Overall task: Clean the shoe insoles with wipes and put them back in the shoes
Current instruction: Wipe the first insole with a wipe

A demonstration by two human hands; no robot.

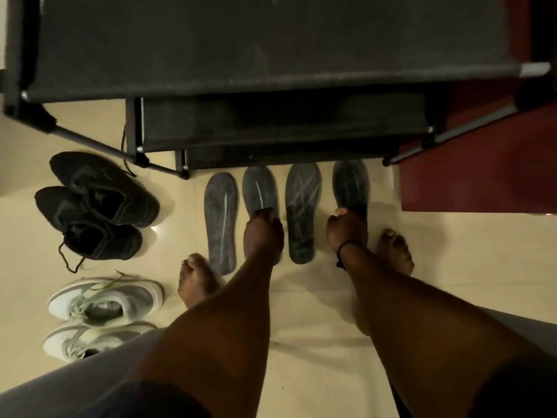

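Four dark grey insoles (221, 223), matt, faintly fuzzy, with pale scuffed streaks. Cream floor (316, 312), smooth tile, glossy. Black shoes (99, 203), matt woven cloth; white shoes (102, 303), smoother, slightly sheened. Rack (271, 55): dusty matt black cloth shelves on black tubes.

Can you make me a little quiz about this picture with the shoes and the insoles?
1. How many insoles lie on the floor?
2. True or false: the white shoes sit closer to the shelf rack than the black shoes.
3. Which insole does the right hand touch: A) far left, B) far right?

Key:
1. Four; the left hand touches the second insole.
2. False; the black shoes are nearer the rack than the white shoes.
3. B; the right hand touches the far-right insole.
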